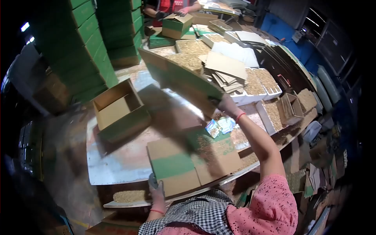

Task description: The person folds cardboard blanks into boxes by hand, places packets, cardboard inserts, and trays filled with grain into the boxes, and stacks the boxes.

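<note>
My right hand (227, 105), gloved, is closed on the near end of a flat green and brown cardboard sheet (180, 80) raised at a slant over the table. My left hand (156, 188), also gloved, grips the left edge of a flattened carton (176, 166) lying at the table's near edge. An open, empty cardboard box (119, 109) stands on the left of the table. Small colourful packets (219, 127) lie on the cardboard near my right hand, with loose brown bits scattered beside them.
Tall stacks of green cartons (84, 39) rise at the left. Across the table (113, 168), a co-worker's gloved hands (182, 11) touch a closed box (177, 26). White trays of brown bits (256, 84), loose cardboard (226, 64) and a wooden box (290, 109) fill the right side.
</note>
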A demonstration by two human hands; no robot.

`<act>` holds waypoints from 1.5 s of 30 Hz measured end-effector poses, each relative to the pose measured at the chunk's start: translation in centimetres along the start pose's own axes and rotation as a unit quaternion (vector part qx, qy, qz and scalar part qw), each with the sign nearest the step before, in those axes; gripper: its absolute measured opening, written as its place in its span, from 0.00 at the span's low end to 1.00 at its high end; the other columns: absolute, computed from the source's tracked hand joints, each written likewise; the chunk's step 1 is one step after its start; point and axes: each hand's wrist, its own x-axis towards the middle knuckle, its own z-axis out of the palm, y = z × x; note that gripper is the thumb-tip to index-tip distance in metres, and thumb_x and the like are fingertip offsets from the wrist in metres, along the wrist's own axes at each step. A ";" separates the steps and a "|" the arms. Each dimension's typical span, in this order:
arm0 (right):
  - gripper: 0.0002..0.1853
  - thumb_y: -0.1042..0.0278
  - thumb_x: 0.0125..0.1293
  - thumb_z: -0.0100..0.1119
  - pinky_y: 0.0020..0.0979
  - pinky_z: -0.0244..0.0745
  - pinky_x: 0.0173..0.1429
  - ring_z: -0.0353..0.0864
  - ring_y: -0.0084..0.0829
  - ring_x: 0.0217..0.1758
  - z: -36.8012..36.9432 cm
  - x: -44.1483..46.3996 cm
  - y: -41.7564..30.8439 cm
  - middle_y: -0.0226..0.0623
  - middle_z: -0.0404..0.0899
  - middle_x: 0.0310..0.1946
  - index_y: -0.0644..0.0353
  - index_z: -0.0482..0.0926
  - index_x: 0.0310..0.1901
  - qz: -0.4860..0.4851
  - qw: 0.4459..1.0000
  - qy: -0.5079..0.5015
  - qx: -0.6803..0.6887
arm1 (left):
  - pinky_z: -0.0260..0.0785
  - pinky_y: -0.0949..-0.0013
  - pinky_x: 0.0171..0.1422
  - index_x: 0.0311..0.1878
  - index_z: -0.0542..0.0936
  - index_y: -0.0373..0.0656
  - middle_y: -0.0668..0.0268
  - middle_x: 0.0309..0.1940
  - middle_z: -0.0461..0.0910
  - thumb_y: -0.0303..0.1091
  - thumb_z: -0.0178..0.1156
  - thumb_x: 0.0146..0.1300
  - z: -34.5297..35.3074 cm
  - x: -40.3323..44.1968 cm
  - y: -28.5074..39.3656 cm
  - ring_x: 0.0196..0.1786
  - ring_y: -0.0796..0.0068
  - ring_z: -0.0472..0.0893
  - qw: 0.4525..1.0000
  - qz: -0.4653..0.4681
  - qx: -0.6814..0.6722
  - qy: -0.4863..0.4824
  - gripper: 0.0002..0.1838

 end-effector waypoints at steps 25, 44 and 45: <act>0.35 0.52 0.67 0.58 0.37 0.72 0.62 0.73 0.32 0.61 3.7 -14.2 7.9 0.39 0.72 0.58 0.62 0.59 0.68 0.178 0.507 -0.404 0.740 | 0.70 0.57 0.57 0.49 0.79 0.41 0.56 0.46 0.79 0.21 0.62 0.42 15.7 -8.6 36.2 0.50 0.49 0.77 0.524 0.404 0.742 -0.106 0.25; 0.25 0.59 0.62 0.56 0.51 0.52 0.74 0.62 0.40 0.69 -6.2 -11.9 -2.7 0.42 0.64 0.66 0.54 0.70 0.61 -0.290 0.941 0.171 -0.037 | 0.67 0.59 0.61 0.60 0.71 0.43 0.52 0.52 0.78 0.44 0.57 0.63 19.3 -1.5 27.7 0.57 0.52 0.75 0.580 0.232 0.696 -0.354 0.25; 0.23 0.57 0.62 0.56 0.55 0.48 0.75 0.61 0.41 0.70 -3.8 -11.8 -4.7 0.39 0.65 0.65 0.51 0.72 0.58 -0.327 0.940 0.070 -0.072 | 0.67 0.59 0.61 0.60 0.71 0.43 0.52 0.52 0.78 0.44 0.57 0.63 18.9 -0.9 27.9 0.57 0.52 0.75 0.576 0.235 0.697 -0.356 0.25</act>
